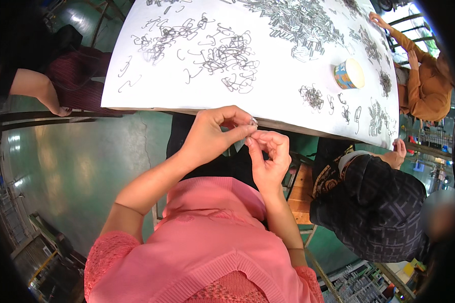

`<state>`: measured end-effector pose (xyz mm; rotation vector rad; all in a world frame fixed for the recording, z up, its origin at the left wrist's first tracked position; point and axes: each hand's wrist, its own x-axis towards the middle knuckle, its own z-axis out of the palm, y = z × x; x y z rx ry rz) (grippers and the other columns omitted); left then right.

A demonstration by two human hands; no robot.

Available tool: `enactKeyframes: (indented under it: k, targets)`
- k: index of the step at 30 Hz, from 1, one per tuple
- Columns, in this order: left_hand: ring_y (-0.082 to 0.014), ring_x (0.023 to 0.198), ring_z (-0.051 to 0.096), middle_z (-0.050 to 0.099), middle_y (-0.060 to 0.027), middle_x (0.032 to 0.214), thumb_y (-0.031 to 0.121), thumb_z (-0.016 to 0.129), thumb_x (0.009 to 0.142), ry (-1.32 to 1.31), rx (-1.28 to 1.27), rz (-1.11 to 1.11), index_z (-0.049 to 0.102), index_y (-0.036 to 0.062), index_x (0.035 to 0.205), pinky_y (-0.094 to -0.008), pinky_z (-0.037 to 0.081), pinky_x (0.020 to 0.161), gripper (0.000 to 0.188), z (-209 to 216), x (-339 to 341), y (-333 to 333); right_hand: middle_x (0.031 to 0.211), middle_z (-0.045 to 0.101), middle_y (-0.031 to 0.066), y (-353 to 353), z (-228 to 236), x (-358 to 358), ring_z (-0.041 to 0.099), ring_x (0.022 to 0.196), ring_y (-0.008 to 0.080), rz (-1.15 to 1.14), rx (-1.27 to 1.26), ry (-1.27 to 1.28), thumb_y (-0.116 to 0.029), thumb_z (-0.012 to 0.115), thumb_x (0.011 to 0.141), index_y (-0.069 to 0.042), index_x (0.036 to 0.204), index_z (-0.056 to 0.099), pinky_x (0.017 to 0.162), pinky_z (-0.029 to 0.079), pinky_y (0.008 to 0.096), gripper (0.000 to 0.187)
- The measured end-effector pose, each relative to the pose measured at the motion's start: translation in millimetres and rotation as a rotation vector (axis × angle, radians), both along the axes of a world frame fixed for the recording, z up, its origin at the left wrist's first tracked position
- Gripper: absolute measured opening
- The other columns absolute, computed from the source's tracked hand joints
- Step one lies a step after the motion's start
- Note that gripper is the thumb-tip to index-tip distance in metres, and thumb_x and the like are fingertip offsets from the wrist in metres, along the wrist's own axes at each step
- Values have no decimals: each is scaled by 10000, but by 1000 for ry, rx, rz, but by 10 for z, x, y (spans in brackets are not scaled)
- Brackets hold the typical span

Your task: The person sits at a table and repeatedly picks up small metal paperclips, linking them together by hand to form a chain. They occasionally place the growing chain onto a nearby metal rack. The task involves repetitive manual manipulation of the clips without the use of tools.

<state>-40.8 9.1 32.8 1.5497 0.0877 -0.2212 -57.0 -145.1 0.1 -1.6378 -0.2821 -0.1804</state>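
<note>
Metal bit (254, 121) pinched by left hand (210, 132), likely for control | right hand (271, 159) pinched alongside, contents cannot be told

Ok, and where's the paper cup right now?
In the head view, the blue-patterned paper cup is on the right side of the white tabletop, just above and right of a small pile of dark bent wires.

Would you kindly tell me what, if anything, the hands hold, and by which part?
A small metal piece seems pinched in the left hand, the right hand close by; which part is gripped is too small to tell.
</note>
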Motion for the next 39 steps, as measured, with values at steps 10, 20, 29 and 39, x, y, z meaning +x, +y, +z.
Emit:
enactKeyframes:
  k: [10, 20, 29, 39]
  targets:
    - [-146, 734, 614, 673, -66, 846, 43, 702, 791, -284, 147, 78, 687, 30, 889, -262, 482, 666, 100, -116, -128, 74, 957, 638, 96, -22, -133, -10, 631, 803, 134, 29, -125, 72, -21, 665, 847, -21, 1013, 536, 636, 516, 244, 210]
    - [-202, 829, 633, 686, -70, 877, 54, 732, 773, -311, 132, 94, 691, 47, 888, -298, 503, 733, 122, -284, -170, 195, 835, 648, 99, 385, -42, 1715, 627, 715, 216, 100, -490, -73, -122, 615, 876, -14, 898, 611, 633, 495, 318, 110]
    - [-178, 820, 621, 675, -74, 888, 23, 720, 775, -298, 95, 134, 698, 32, 906, -286, 499, 729, 133, -276, -159, 275, 870, 694, 60, 1072, -258, 2821, 660, 864, 233, 181, -1103, 168, -271, 720, 784, -129, 865, 705, 742, 512, 359, 164]
    - [-185, 806, 626, 678, -69, 882, 26, 721, 777, -325, 81, 105, 693, 30, 898, -294, 498, 727, 124, -380, -147, 286, 887, 701, 77, 1174, -311, 2919, 662, 866, 245, 215, -1266, 206, -275, 717, 778, -107, 901, 700, 780, 507, 356, 209]
